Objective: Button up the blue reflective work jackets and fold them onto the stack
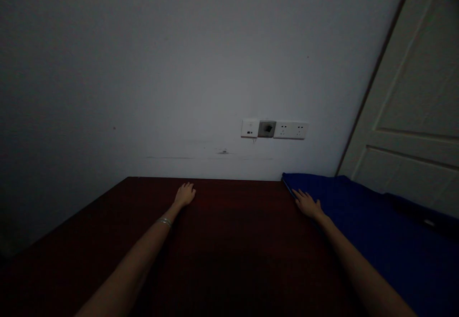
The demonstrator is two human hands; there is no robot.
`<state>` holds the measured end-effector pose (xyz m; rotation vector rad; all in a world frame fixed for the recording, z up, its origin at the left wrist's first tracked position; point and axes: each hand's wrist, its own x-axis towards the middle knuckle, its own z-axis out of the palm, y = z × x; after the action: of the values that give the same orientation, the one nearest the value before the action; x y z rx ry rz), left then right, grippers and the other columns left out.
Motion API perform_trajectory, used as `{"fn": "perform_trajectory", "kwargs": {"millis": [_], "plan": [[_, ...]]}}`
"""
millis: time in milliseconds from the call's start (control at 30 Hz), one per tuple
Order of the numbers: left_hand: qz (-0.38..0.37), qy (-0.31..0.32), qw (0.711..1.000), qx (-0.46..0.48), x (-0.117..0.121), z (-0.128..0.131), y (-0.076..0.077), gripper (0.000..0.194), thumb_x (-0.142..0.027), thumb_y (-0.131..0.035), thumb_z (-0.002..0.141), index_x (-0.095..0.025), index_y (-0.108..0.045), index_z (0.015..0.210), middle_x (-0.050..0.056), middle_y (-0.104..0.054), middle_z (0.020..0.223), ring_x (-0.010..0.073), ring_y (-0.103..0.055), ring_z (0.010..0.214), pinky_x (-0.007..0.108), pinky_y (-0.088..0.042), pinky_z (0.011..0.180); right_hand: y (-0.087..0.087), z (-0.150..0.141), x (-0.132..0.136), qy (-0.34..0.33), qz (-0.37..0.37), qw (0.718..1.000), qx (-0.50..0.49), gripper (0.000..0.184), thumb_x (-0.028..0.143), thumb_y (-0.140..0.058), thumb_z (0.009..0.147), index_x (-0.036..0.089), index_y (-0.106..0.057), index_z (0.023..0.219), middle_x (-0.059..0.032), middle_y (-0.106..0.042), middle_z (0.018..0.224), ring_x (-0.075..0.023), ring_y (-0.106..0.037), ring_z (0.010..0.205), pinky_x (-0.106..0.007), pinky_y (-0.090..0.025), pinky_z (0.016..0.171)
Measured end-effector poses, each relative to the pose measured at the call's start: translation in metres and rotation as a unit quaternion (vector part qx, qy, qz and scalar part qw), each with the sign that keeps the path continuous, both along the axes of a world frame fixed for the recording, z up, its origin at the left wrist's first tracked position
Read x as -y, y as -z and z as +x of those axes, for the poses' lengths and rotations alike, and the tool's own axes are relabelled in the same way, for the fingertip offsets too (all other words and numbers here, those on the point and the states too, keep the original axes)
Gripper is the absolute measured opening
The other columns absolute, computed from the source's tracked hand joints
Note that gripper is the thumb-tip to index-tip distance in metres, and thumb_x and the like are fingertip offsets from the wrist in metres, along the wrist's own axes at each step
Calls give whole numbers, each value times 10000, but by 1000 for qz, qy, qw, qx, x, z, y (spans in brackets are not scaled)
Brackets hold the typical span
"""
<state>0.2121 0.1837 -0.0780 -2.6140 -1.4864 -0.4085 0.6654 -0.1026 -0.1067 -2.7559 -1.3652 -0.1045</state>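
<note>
My left hand [185, 194] rests palm down near the far edge of a dark red wooden table [236, 207], its fingers spread and nothing in them. A silvery bracelet [164, 221] circles the left wrist. Over to the right, my right hand [307, 204] lies with fingers apart at the border between the table and a blue cloth [358, 221]. Its fingertips are beside or touching the cloth's left edge; which of the two I cannot tell. The near part of the table is very dark.
A pale wall [201, 68] with scuff marks stands behind the table. On it is a row of white sockets [289, 130] with a grey switch plate [267, 129]. A panelled door [419, 116] rises at the right, behind the blue cloth.
</note>
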Motion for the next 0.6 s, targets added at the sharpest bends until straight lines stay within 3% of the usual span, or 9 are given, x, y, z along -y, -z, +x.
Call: {"fn": "perform_trajectory", "kwargs": {"millis": [300, 500, 600], "plan": [[-5, 2, 1000, -10, -2, 0, 1, 438, -271, -324, 870, -101, -479, 1242, 146, -441, 1336, 254, -370, 1254, 377, -304, 1012, 3, -8, 9, -4, 16, 1000, -14, 542, 220, -219, 872, 260, -203, 1412, -74, -201, 1476, -323, -225, 1314, -665, -255, 924], [-12, -7, 1000, -8, -2, 2, 1, 444, -269, -325, 866, -101, -477, 1248, 148, -438, 1338, 261, -370, 1254, 379, -305, 1010, -14, -12, 1, -2, 35, 999, -1, 491, 284, -282, 860, 199, -376, 1334, -123, -363, 1397, -303, -347, 1251, -599, -308, 927], [-13, -10, 1000, -6, -2, 1, 1, 440, -275, -327, 868, -108, -479, 1245, 144, -439, 1338, 249, -366, 1257, 379, -307, 1009, -24, -7, -17, -3, 56, 998, 26, 523, 310, -327, 850, 120, -360, 1336, -158, -341, 1400, -277, -294, 1284, -525, -252, 1002]]}}
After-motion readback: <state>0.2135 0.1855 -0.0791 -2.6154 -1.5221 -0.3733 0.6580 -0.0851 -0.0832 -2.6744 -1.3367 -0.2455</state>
